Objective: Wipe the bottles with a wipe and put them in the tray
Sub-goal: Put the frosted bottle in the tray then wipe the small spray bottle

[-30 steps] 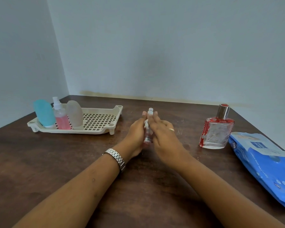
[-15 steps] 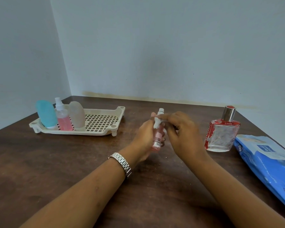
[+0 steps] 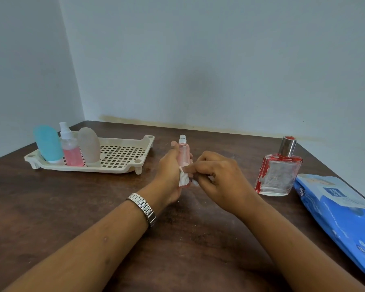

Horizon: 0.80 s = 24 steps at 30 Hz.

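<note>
- Wood grain, dark brown and matte with pale specks, covers the surface (image 3: 72, 207).
- At centre frame the left hand (image 3: 171, 171) curls its fingers round a slim spray bottle (image 3: 183, 153). The bottle is a clear pink plastic cylinder, held upright, with its white nozzle above the fingertips. Whether its base rests on the surface is hidden.
- A metal link wristwatch (image 3: 143, 207) circles the left wrist.
- The right hand (image 3: 221, 178) is close against the left and pinches a crumpled white wipe (image 3: 183, 179) to the bottle's lower part.
- A cream plastic tray (image 3: 114, 170) sits at the left of the frame, well apart from both hands. It is rectangular, with a grid-perforated floor and short feet.
- Three bottles stand side by side at the tray's left end: a rounded teal bottle (image 3: 47, 143) with a matte skin, a pump sprayer (image 3: 71, 152) of clear plastic holding pink liquid, and a frosted grey bottle (image 3: 89, 147) with a domed top.
- A squarish perfume bottle (image 3: 277, 173) of clear glass stands on the surface at right, outside the tray. It has patchy red edging and a silver cylindrical cap.
- A glossy blue wipes pack (image 3: 346, 218) of soft film with a white label flap lies flat at lower right, just beside the perfume bottle.
</note>
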Available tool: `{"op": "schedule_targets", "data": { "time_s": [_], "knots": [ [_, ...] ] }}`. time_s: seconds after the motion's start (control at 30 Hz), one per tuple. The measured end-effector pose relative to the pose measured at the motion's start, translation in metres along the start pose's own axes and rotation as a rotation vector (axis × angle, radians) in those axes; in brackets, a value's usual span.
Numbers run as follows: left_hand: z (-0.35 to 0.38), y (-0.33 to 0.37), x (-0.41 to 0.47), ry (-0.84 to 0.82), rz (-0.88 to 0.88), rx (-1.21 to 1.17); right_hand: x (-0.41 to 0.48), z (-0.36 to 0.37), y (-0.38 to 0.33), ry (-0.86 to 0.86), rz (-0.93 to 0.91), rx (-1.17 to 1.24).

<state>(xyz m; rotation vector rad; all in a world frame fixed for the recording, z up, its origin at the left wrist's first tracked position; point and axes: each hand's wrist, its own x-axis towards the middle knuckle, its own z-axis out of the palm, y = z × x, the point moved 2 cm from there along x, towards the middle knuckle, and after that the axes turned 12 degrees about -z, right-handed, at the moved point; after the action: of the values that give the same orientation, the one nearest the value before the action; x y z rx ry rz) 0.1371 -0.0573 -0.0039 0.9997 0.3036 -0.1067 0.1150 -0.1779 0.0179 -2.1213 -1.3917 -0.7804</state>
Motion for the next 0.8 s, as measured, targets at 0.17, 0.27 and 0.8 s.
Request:
{"op": "schedule_targets", "data": {
  "time_s": [0.17,0.27,0.8],
  "knots": [
    [0.011,-0.013,-0.009,-0.153,0.015,0.212,-0.003,-0.003,0.009,0.141,0.140,-0.075],
    [0.016,-0.019,-0.012,-0.155,0.076,0.352,-0.004,-0.010,0.018,0.283,0.241,-0.097],
    [-0.002,0.009,-0.010,0.003,-0.027,-0.078,-0.001,0.013,-0.008,0.099,0.031,0.022]
  ]
}}
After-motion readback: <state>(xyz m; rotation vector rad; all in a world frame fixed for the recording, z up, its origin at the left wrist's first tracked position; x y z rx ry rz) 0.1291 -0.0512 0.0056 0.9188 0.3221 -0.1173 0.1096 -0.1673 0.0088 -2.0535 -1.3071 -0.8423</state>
